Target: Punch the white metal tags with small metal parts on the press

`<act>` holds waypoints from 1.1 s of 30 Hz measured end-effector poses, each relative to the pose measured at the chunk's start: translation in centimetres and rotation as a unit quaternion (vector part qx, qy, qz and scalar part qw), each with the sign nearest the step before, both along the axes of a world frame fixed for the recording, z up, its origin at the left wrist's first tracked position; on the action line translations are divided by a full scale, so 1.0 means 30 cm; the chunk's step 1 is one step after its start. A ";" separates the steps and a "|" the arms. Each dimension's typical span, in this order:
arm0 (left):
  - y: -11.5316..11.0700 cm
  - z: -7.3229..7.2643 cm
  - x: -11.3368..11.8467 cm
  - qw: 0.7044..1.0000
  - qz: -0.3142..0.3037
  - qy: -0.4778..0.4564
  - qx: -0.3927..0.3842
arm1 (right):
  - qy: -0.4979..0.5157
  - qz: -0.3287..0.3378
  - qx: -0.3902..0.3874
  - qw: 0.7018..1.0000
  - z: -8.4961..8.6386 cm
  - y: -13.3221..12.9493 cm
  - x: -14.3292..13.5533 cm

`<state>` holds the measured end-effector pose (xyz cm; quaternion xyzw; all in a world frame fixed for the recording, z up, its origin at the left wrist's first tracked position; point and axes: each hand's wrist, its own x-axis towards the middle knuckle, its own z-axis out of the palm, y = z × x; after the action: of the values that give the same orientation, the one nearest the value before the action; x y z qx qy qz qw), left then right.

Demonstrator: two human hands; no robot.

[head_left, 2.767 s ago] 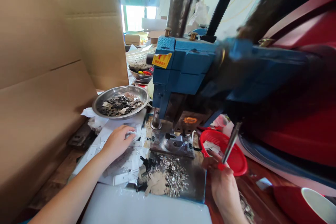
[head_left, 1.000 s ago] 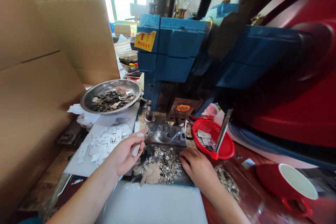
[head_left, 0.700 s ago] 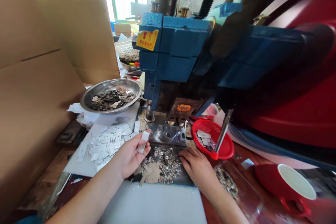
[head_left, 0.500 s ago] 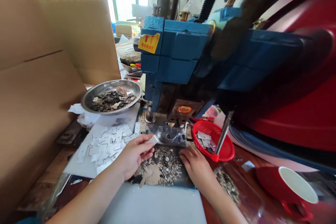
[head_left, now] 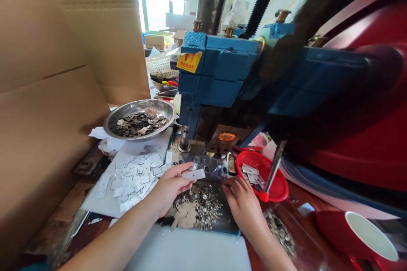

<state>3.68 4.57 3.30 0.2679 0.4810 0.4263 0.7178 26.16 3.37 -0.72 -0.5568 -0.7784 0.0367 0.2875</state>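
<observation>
My left hand (head_left: 170, 188) pinches a small white rectangular metal plate (head_left: 193, 174) and holds it level just in front of the die block (head_left: 208, 163) of the blue press (head_left: 219, 76). My right hand (head_left: 244, 205) hovers beside it over a tray of small shiny metal bits and tan tabs (head_left: 199, 207), fingers bent toward the plate; whether it holds a bit is hidden. A spread of white plates (head_left: 133, 175) lies left of my left hand on a white sheet.
A steel bowl of dark metal pieces (head_left: 140, 119) sits behind the white plates. A red dish (head_left: 276, 188) with a few plates and a red-tipped metal lever (head_left: 273, 167) stand right of the die. A red cup (head_left: 365, 237) is far right. Cardboard walls (head_left: 54, 93) close the left.
My left hand picked a white plate from the pile and carried it right toward the die. My right hand let go of the lever, dropped onto the bits, then lifted toward the plate.
</observation>
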 end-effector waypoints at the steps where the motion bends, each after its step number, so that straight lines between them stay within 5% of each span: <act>1: 0.000 -0.006 0.002 1.000 -0.011 0.026 0.009 | 0.014 -0.006 0.022 1.000 0.018 0.024 -0.020; 8: 0.016 -0.033 -0.004 0.958 -0.057 0.230 0.161 | -0.016 0.002 0.087 0.996 0.065 0.186 -0.131; 13: 0.064 -0.023 0.006 0.898 -0.025 0.349 0.267 | 0.033 0.060 0.072 0.995 0.020 0.159 -0.088; 19: 0.145 -0.008 0.083 0.847 -0.013 0.409 0.338 | 0.179 0.000 0.014 0.984 -0.031 0.158 -0.072; 22: 0.175 -0.016 0.109 0.845 -0.002 0.418 0.334 | 0.212 -0.015 0.005 0.977 -0.021 0.181 -0.093; 28: 0.182 -0.034 0.120 0.898 0.016 0.338 0.281 | 0.236 -0.008 -0.002 0.972 0.011 0.188 -0.119; 33: 0.171 -0.040 0.126 0.836 0.017 0.427 0.344 | 0.236 -0.040 0.022 0.971 0.003 0.192 -0.104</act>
<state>7.45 9.71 2.09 0.6449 0.5664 0.4196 0.2954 23.04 9.14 -0.64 -0.5570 -0.6662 0.1384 0.4763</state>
